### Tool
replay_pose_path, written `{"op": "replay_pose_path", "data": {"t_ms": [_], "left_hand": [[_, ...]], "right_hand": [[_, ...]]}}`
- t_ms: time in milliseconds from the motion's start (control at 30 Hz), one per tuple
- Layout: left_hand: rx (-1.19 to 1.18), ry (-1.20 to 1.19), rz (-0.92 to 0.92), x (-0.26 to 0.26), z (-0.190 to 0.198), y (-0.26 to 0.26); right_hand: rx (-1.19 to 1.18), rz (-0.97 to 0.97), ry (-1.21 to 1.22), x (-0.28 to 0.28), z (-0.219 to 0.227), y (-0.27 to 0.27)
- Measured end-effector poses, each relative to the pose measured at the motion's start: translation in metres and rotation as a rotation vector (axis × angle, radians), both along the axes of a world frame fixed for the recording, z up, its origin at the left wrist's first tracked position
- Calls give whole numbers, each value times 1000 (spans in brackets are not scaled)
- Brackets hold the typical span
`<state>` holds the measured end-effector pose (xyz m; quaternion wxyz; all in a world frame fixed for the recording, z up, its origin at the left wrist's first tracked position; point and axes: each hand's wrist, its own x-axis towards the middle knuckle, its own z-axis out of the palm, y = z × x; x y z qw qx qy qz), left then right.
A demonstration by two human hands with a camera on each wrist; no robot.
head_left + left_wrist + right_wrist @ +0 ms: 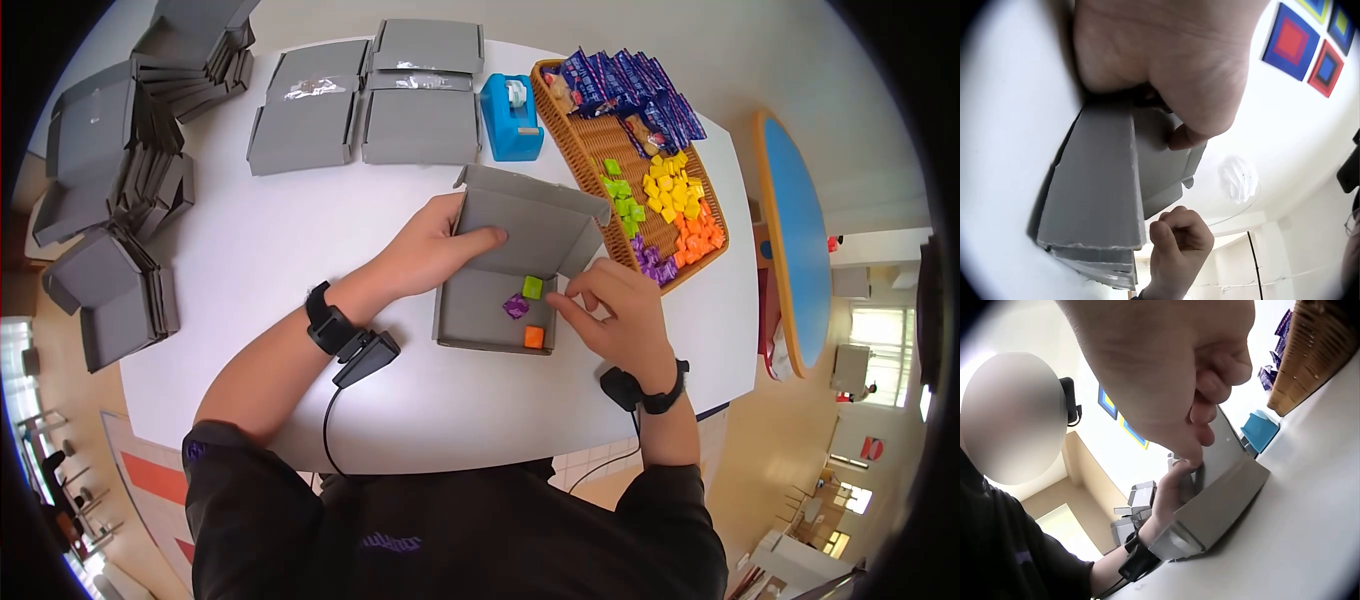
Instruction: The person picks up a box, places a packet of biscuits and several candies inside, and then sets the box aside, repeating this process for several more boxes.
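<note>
Open grey cardboard box (468, 318), thin flat panels, between the hands; glossy green (533, 288), crinkled purple (516, 306) and orange pieces (534, 337) inside. Left hand (432, 248) grips its left side, thumb inside. Right hand (622, 312) empty, fingers curled, by the right edge. Woven basket (577, 150) beyond it. Smooth white table (480, 410) beneath both; blue-topped table (790, 230) farther right.

A white table (300, 225) with a curved far edge stands on a tan floor (765, 440), with a blue-topped table (795, 235) rimmed in wood to its right. Daylight glares through a window (882, 345) at the far right and another (18, 370) at the far left. The wrist views show a white wall (1285, 94) hung with nested-square pictures (1291, 42) and a ruffled white lamp (1238, 179).
</note>
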<state>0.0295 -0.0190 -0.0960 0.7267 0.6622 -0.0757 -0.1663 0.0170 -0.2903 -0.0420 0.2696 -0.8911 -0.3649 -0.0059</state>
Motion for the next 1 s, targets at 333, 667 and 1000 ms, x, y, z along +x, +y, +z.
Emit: {"op": "replay_pose_path", "data": {"t_ms": [333, 667, 1000], "left_hand": [[76, -55, -155, -4, 8, -1], [60, -61, -125, -3, 2, -2], [63, -50, -97, -3, -2, -2]], "right_hand": [[-128, 87, 108, -9, -6, 10], [88, 145, 349, 6, 9, 1], [130, -383, 332, 65, 13, -89]]}}
